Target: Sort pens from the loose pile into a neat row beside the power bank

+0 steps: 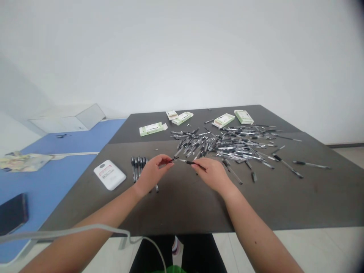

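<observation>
Two hands, left [152,173], right [212,175], pinching pens [191,162]

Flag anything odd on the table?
The black pens lie in a loose heap across the dark table, crossing at all angles, with a few strays off to the right. That looks messy beside the neat side-by-side row of pens next to the left hand. Any damage is too small to tell.

The bench [284,197] has a matt, dark laminate top. On it lie glossy clear-and-black plastic pens [224,146] and matt card boxes [151,129].
</observation>
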`<state>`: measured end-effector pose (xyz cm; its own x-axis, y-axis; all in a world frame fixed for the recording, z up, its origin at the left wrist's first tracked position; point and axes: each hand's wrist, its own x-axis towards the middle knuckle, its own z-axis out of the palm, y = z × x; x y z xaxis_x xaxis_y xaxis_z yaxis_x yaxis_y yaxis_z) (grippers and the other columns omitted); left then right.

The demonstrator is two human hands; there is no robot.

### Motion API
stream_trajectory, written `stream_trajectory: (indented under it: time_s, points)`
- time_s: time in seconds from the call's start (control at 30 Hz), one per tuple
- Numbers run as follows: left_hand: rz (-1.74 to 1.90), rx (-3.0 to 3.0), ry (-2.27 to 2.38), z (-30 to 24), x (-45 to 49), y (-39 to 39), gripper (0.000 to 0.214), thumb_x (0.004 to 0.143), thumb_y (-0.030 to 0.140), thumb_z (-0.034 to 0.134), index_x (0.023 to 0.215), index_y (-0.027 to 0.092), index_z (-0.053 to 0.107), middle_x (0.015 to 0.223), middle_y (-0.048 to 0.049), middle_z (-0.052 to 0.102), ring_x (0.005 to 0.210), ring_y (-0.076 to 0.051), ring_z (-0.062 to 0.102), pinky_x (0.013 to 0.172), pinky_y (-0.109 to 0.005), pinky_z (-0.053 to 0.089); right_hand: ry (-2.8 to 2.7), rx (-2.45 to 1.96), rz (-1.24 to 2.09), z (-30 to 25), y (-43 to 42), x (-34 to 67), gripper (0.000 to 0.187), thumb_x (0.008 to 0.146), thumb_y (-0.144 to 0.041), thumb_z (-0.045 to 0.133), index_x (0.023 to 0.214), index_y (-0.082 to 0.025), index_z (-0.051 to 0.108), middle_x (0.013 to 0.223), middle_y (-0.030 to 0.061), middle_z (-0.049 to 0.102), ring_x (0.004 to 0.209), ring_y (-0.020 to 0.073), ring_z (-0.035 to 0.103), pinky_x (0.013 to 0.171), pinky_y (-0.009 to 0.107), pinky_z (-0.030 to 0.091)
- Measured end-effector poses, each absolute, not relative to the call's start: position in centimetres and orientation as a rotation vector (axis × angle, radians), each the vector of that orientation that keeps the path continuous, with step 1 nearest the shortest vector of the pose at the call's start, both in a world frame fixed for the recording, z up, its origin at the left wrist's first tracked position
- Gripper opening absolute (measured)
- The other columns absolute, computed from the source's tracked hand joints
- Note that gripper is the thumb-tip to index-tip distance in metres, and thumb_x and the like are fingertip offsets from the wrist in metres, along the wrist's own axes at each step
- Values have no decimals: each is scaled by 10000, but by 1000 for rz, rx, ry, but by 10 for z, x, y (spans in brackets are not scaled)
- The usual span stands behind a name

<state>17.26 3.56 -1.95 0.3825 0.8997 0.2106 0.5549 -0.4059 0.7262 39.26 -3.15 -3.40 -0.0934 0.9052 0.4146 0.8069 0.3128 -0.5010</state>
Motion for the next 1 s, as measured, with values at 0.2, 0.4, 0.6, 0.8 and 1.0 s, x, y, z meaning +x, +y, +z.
stream_trajectory:
  time_s: [0.2,0.4,0.6,0.8,1.0]
  points:
    - [824,2230,1216,-20,175,35,226,774,355,597,917,184,637,896,-45,681,848,-186,628,829,-317,483,-1967,-1567,184,-37,-31,389,240,900,-325,471,931,-235,691,881,39,695,843,182,623,720,264,419]
    - [806,2394,992,-19,182,36,177,801,346,580,885,207,649,900,-38,682,885,-176,614,866,-319,471,-2028,-1564,242,-42,-29,392,230,889,-337,490,925,-243,697,875,56,688,842,197,606,721,278,405]
    - [803,2377,974,-15,185,32,179,807,329,581,888,208,685,923,-48,703,888,-178,632,874,-312,475,-1993,-1479,347,-51,-27,387,233,895,-314,481,916,-237,700,869,59,688,834,192,611,738,275,404]
    - [679,2325,1095,-24,168,37,338,806,333,563,1114,208,623,1012,-46,696,937,-179,633,893,-309,470,-1932,-1497,596,-60,-22,378,251,888,-313,463,861,-222,696,824,37,686,788,183,613,688,268,405]
    - [918,2070,1584,-34,101,29,388,834,395,486,1132,181,611,989,-71,702,891,-203,647,853,-344,487,-1888,-1517,867,-77,-19,345,232,826,-139,461,976,-186,632,800,33,661,669,144,581,609,247,419]
